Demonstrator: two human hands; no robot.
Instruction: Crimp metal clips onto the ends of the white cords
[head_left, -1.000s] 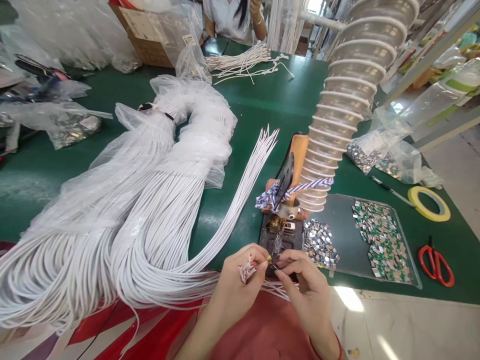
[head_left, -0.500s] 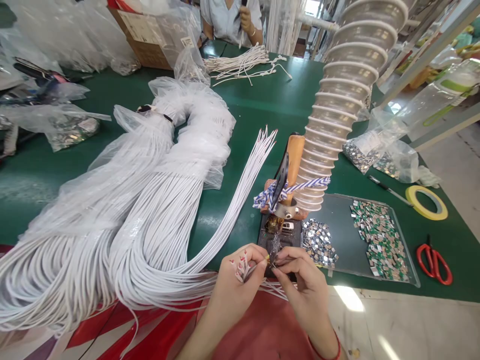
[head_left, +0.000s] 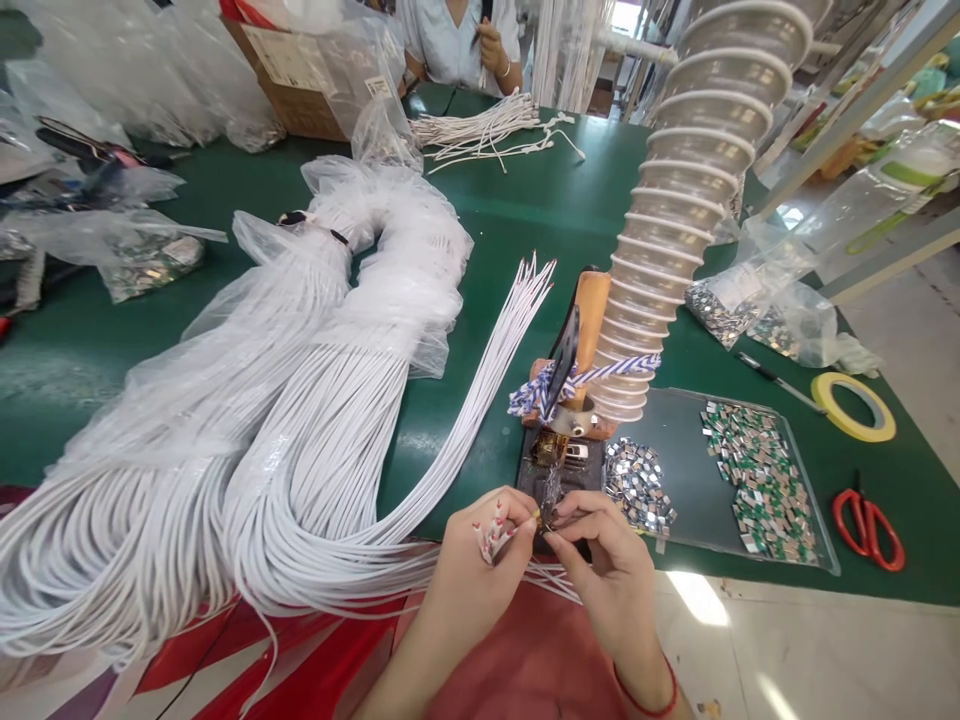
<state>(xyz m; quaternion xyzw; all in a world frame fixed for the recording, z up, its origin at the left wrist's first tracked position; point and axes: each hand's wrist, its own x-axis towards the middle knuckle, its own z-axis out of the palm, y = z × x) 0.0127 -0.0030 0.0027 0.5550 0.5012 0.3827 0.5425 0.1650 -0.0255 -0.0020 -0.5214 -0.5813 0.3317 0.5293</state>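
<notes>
fingers (head_left: pixel 523 505) of the left hand (head_left: pixel 476 570) are gripping a small bunch of red-tipped cable ends (head_left: pixel 491 532), thumb and index pinching something tiny and yellowish up front. right hand (head_left: pixel 615 565) is meeting it there, thumb and index nearly together; can't tell whether they're pinching a wire or just touching.

both hands are working at the near edge of a black fixture (head_left: pixel 574 485). tan handle (head_left: pixel 592 305) is standing over it, clear ribbed hose (head_left: pixel 671 205) is hanging beside, tied on with blue-and-white cord (head_left: pixel 615 373). next to that, a tray (head_left: pixel 694 510) is carrying silver pieces (head_left: pixel 637 485) near the fixture and green-and-silver pieces (head_left: pixel 776 485) on the far side. other way, a fan of red-tipped leads (head_left: pixel 499 365) is curving over the worktop (head_left: pixel 570 190) beside the big white cable bundle (head_left: pixel 315 430), partly plastic-wrapped.

status, my read: one end is being worked, not done. held ends are showing no metal piece, so they're probably pending; fan tips are looking the same. tray piles are lying loose, so plenty is remaining. finished ones: can't confirm any; far white cables (head_left: pixel 487 125) are lying near a co-worker (head_left: pixel 461 45), ends too small to judge.
</notes>
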